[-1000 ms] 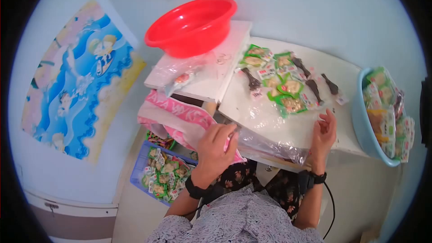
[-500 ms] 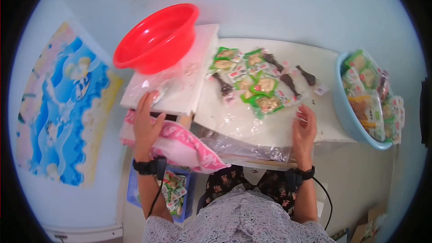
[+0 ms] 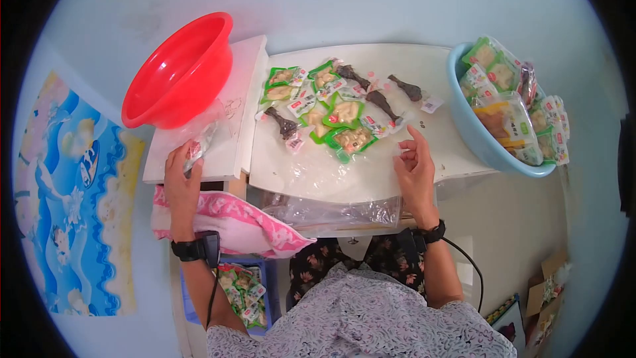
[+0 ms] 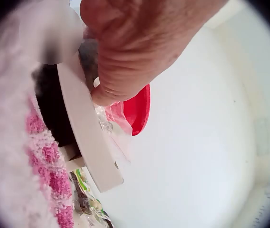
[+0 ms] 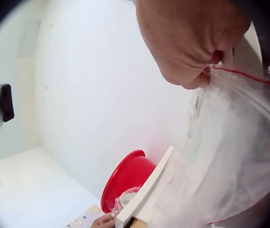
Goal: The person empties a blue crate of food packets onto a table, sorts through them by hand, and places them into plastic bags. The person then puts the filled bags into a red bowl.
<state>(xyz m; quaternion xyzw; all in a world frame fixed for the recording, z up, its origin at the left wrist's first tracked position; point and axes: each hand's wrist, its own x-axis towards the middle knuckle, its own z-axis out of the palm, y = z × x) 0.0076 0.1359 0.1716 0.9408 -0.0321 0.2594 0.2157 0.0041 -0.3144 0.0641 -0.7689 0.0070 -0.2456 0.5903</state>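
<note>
At the edge of the white box top point(image 3: 232, 154), my left hand point(image 3: 182, 189) has its finger and thumb around the end of a clear packet point(image 3: 196, 148) with something reddish in it. In the left wrist view this hand point(image 4: 139, 47) covers most of the packet. My right hand point(image 3: 416, 176) is at the table's front edge, thumb and fingers bent together. The right wrist view shows that hand point(image 5: 192, 47) pinching a clear plastic bag point(image 5: 235, 147) with a red line along its mouth. Green-edged food packets point(image 3: 344, 111) and dark drumstick packs point(image 3: 383, 104) lie on the table point(image 3: 298, 176).
A red basin point(image 3: 182, 73) stands on the white box, behind my left hand. At the right is a blue basin point(image 3: 474, 126) full of packets. A pink-and-white towel point(image 3: 232, 225) hangs in front, above a blue crate point(image 3: 268, 305) of packets.
My left hand has gone from the towel, over to the left, to the clear packet on the box. The head view has shifted right. My right hand stays by the table's front edge.
</note>
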